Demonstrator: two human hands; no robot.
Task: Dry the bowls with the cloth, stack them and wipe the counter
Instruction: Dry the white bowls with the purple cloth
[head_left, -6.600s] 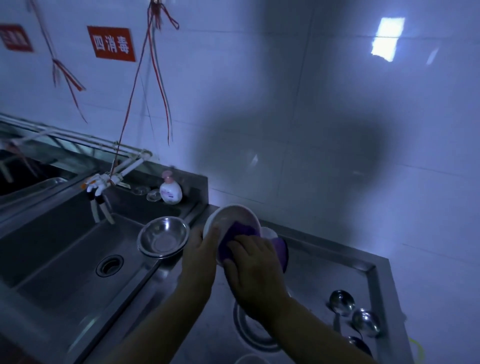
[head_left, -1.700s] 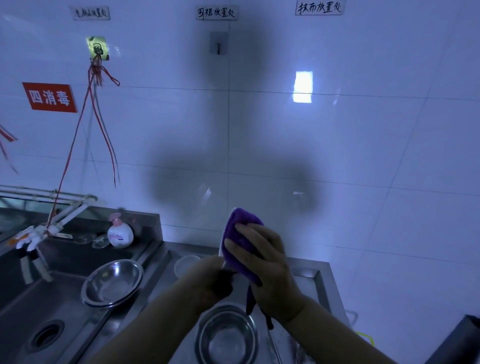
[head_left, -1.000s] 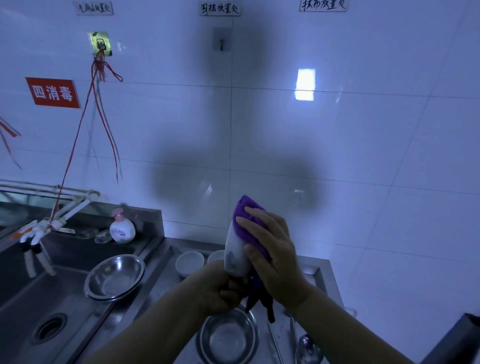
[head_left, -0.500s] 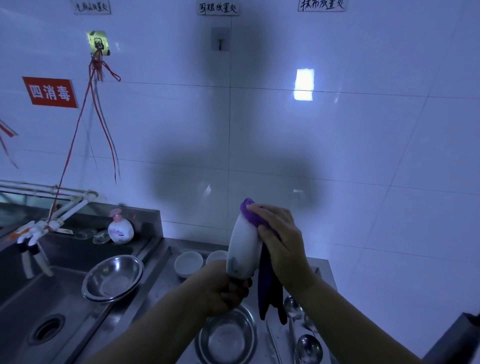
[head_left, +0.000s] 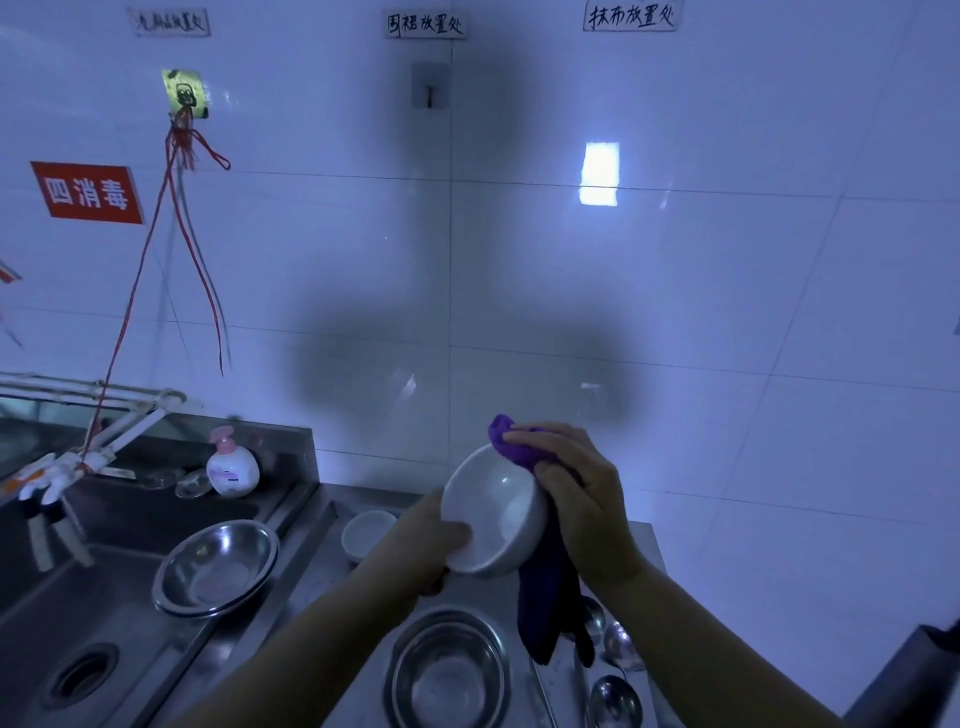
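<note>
Above the steel surface (head_left: 332, 525), the drying step is in hand: the left hand (head_left: 434, 540) grips the white bowl (head_left: 493, 512) by its near rim, tilted with its mouth toward the camera, while the right hand (head_left: 582, 499) clamps the purple cloth (head_left: 545, 587) against the far rim and outer wall, the rest hanging down. The bowl looks glossy and smooth, likely slippery. Next, I judge, it joins a small white bowl (head_left: 366, 532) standing on the surface.
</note>
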